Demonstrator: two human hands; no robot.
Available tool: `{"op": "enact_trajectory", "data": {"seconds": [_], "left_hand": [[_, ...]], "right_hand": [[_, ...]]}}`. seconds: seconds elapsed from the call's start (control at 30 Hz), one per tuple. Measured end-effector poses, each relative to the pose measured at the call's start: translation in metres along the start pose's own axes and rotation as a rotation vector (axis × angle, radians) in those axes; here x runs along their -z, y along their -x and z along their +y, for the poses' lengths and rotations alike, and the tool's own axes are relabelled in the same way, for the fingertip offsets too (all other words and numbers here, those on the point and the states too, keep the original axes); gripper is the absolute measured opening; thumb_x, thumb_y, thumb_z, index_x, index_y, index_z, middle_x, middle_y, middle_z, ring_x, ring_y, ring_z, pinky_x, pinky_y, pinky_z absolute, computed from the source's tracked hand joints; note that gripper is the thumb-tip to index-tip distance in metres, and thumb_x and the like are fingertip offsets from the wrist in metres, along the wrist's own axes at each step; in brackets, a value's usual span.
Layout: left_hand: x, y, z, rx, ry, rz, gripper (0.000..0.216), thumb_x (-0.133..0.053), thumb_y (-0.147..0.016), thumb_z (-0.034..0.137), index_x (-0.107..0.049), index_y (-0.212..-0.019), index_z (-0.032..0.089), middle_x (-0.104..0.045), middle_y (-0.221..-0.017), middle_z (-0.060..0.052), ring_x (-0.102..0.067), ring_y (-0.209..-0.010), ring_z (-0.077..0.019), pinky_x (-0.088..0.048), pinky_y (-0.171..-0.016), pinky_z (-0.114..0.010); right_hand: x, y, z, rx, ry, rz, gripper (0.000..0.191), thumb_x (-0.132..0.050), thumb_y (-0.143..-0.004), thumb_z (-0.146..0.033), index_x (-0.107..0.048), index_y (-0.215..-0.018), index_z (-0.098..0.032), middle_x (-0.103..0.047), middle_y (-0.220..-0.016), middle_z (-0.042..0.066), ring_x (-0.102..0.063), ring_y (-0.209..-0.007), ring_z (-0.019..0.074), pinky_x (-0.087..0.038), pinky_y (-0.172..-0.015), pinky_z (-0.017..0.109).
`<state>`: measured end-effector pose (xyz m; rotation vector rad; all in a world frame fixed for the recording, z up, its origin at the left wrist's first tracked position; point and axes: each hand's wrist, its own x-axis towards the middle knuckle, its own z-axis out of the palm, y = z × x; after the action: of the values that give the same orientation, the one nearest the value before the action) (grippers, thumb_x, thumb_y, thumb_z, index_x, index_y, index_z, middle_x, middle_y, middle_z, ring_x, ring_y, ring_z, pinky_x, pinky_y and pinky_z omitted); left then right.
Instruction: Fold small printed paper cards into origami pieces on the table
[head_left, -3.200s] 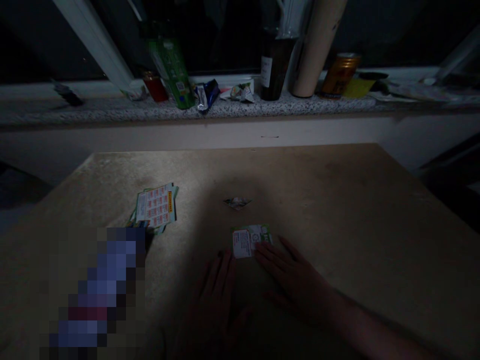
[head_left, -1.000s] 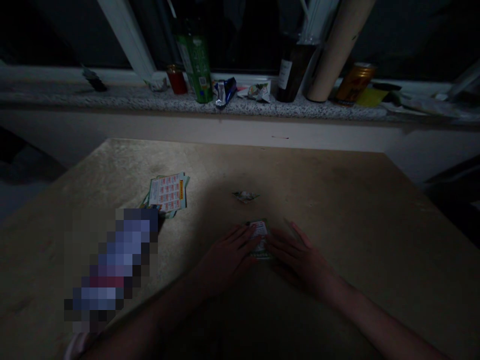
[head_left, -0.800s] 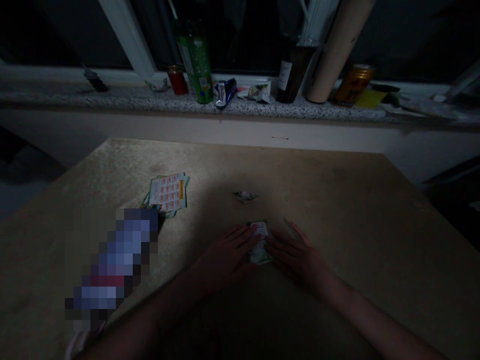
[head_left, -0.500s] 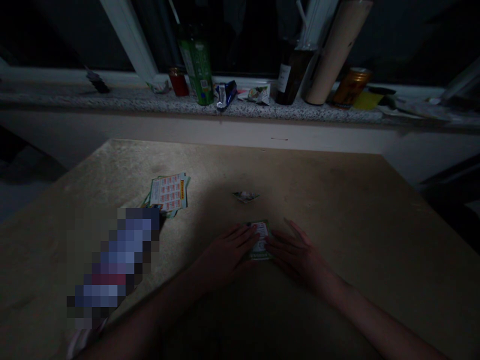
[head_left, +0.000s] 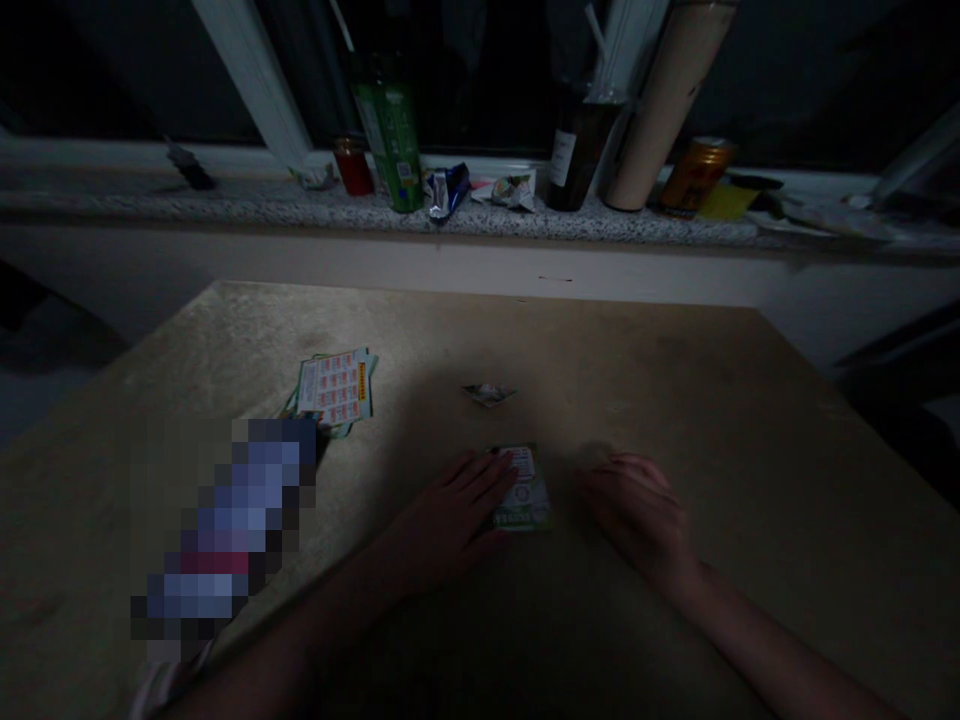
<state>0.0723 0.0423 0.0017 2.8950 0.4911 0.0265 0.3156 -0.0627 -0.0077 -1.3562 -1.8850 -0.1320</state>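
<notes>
A green-and-white printed paper ticket (head_left: 531, 503) lies on the table in front of me. It looks like a scratch card, perhaps folded. My left hand (head_left: 469, 500) rests flat over its left part, fingers stretched out and hiding that side. To the right of the ticket and apart from it is my right hand (head_left: 637, 505), its fingers curled inward and slightly blurred, with nothing visible in them. Just beyond the ticket sits a small folded paper piece (head_left: 490, 393), pointed at both ends.
At the left lies a stack of similar tickets (head_left: 335, 388), beside a pixelated blue object (head_left: 240, 510). Along the granite windowsill (head_left: 480, 222) stand a green bottle (head_left: 394, 140), a dark bottle (head_left: 576, 160), a cardboard tube (head_left: 667, 110), an orange can (head_left: 697, 178) and crumpled wrappers (head_left: 448, 192).
My right hand has come off the ticket, moved right and curled its fingers. More of the ticket's right side shows. My left hand stays on it.
</notes>
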Motion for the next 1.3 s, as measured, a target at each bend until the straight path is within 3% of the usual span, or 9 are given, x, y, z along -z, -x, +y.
{"op": "enact_trajectory", "data": {"seconds": [0.1,0.33,0.53,0.63,0.83,0.97,1.13,1.3], "left_hand": [[0.002,0.000,0.001,0.012,-0.002,-0.002,0.056,-0.032,-0.096,0.047,-0.023,-0.144,0.019,-0.026,-0.150,-0.008,-0.021,-0.138,-0.0217,-0.018,-0.112,-0.038],[0.001,-0.003,0.001,0.023,0.008,0.029,0.049,-0.034,-0.097,0.040,-0.033,-0.140,0.017,-0.033,-0.147,-0.008,-0.029,-0.135,-0.0208,-0.021,-0.111,-0.038],[-0.001,-0.005,0.002,0.044,0.033,0.058,0.043,-0.032,-0.098,0.034,-0.038,-0.138,0.018,-0.037,-0.145,-0.005,-0.032,-0.133,-0.0180,-0.022,-0.112,-0.037],[0.000,-0.006,0.003,0.058,0.052,0.051,0.042,-0.031,-0.099,0.033,-0.039,-0.137,0.017,-0.039,-0.144,-0.004,-0.032,-0.133,-0.0172,-0.022,-0.112,-0.037],[0.003,-0.005,0.003,-0.002,0.083,0.003,0.045,-0.032,-0.098,0.033,-0.031,-0.141,0.018,-0.028,-0.150,-0.005,-0.025,-0.137,-0.0183,-0.020,-0.113,-0.037],[0.005,-0.001,0.001,-0.045,0.091,-0.029,0.055,-0.037,-0.096,0.042,-0.025,-0.144,0.018,-0.023,-0.151,-0.009,-0.018,-0.138,-0.0220,-0.019,-0.113,-0.039],[0.002,0.009,-0.002,-0.010,0.022,-0.005,0.065,-0.037,-0.093,0.049,-0.019,-0.145,0.014,-0.016,-0.153,-0.012,-0.013,-0.139,-0.0245,-0.017,-0.113,-0.040],[-0.002,0.014,-0.005,0.020,0.002,0.020,0.069,-0.038,-0.092,0.052,-0.014,-0.146,0.016,-0.018,-0.152,-0.009,-0.016,-0.139,-0.0255,-0.014,-0.113,-0.043]], "right_hand": [[0.001,-0.002,0.000,-0.015,-0.026,0.033,0.019,-0.059,-0.084,-0.012,-0.062,-0.101,-0.021,-0.072,-0.082,0.003,-0.067,-0.072,0.0176,-0.051,-0.075,0.037],[-0.008,-0.001,-0.006,-0.003,-0.083,-0.065,0.013,-0.056,-0.087,-0.016,-0.062,-0.097,-0.022,-0.071,-0.075,0.000,-0.065,-0.064,0.0142,-0.048,-0.081,0.038],[-0.010,-0.004,-0.012,0.089,-0.060,-0.270,0.032,-0.058,-0.085,-0.028,-0.058,-0.115,-0.018,-0.068,-0.108,0.009,-0.060,-0.106,0.0230,-0.041,-0.098,0.046],[-0.015,-0.004,-0.013,0.112,-0.036,-0.319,0.036,-0.056,-0.087,-0.028,-0.055,-0.120,-0.016,-0.065,-0.116,0.010,-0.056,-0.113,0.0224,-0.039,-0.102,0.046],[-0.021,-0.004,-0.010,0.093,-0.057,-0.299,0.028,-0.048,-0.091,-0.020,-0.058,-0.117,-0.020,-0.066,-0.115,0.007,-0.058,-0.112,0.0191,-0.043,-0.100,0.041],[-0.022,-0.003,-0.008,0.083,-0.056,-0.316,0.027,-0.049,-0.091,-0.022,-0.059,-0.116,-0.022,-0.068,-0.113,0.004,-0.060,-0.109,0.0184,-0.044,-0.099,0.041],[-0.023,-0.003,-0.012,0.154,0.039,-0.367,0.026,-0.051,-0.090,-0.025,-0.062,-0.112,-0.019,-0.066,-0.115,0.005,-0.058,-0.111,0.0211,-0.043,-0.101,0.045],[-0.023,-0.003,-0.018,0.221,0.126,-0.367,0.028,-0.056,-0.086,-0.030,-0.063,-0.110,-0.015,-0.066,-0.115,0.009,-0.058,-0.111,0.0249,-0.046,-0.097,0.046]]}}
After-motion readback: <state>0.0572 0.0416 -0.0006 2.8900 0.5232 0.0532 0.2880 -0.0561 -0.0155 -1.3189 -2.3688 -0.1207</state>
